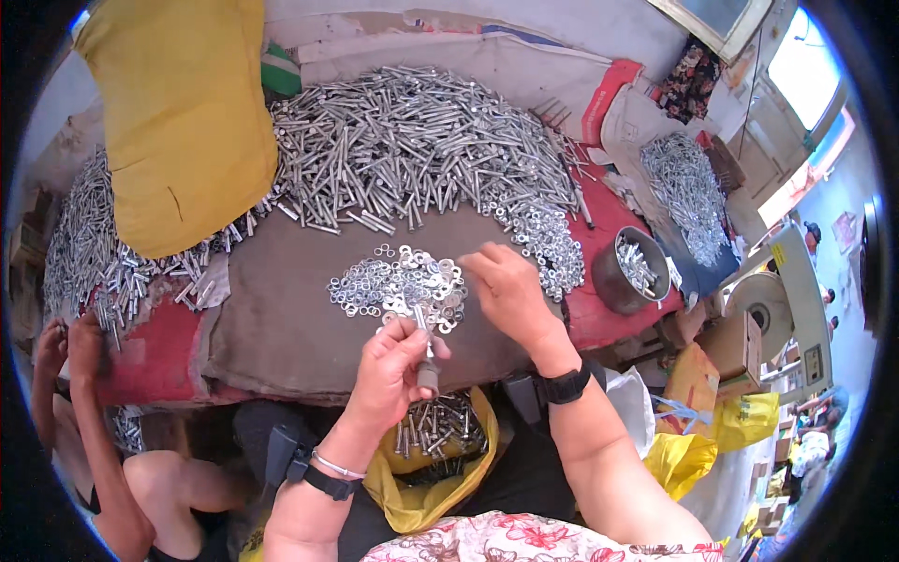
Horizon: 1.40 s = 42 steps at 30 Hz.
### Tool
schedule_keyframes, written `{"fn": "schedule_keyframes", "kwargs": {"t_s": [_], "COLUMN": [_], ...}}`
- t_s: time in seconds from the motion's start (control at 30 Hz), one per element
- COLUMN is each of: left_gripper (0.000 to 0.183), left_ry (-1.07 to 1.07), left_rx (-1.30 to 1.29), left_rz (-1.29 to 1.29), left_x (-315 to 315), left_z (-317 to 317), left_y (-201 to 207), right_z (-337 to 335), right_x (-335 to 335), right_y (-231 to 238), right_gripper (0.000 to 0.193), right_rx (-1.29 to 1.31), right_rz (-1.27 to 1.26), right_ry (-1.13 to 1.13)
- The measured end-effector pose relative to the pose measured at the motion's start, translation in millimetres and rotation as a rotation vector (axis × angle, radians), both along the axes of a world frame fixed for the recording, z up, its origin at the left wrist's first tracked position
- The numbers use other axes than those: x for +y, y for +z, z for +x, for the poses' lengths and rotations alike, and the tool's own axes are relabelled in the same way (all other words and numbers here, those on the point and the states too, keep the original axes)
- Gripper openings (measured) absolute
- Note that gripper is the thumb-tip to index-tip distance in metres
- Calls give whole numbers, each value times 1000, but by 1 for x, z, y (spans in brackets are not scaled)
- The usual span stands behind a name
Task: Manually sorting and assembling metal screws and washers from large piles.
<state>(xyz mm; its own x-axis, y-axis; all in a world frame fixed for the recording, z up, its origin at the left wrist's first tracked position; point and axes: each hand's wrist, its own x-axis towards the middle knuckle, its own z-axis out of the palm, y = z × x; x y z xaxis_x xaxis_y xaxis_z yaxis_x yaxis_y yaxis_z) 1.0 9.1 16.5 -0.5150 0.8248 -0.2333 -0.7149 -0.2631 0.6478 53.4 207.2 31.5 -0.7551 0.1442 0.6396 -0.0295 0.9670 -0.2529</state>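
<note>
My left hand is closed round a silver bolt, whose shank sticks up between thumb and fingers. A grey-brown sleeve-like piece shows at that hand's fingers. My right hand is up and to the right, its fingers bent together at the edge of the washer pile; what they pinch, if anything, I cannot make out. Flat washers and smaller spring-type rings lie loose on the brown cloth between and beyond my hands. Below my left hand, an open yellow sack holds several bolts.
A big heap of long bolts lines the far side, with nuts at its right end. A metal pot of parts stands right, another heap beyond. At left, a yellow sack lies over bolts near another person's hands.
</note>
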Motion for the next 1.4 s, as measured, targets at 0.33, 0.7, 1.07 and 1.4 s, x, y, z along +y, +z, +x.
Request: {"fn": "schedule_keyframes", "kwargs": {"t_s": [0.33,0.7,1.07,1.4], "left_gripper": [12,13,13,15], "left_ry": [-2,46,78,71], "left_rx": [158,339,390,348], "left_rz": [-32,-197,-296,-219], "left_x": [7,9,15,15], "left_z": [5,7,10,11], "left_y": [-16,-9,-13,-16], "right_z": [0,-4,11,11], "right_x": [8,-2,13,-3], "right_y": [-22,-22,-19,-14], "right_gripper": [6,6,5,7], "right_rx": [-152,6,24,-9], "right_rz": [73,-215,-60,189], "right_ry": [-55,-34,-134,-58]}}
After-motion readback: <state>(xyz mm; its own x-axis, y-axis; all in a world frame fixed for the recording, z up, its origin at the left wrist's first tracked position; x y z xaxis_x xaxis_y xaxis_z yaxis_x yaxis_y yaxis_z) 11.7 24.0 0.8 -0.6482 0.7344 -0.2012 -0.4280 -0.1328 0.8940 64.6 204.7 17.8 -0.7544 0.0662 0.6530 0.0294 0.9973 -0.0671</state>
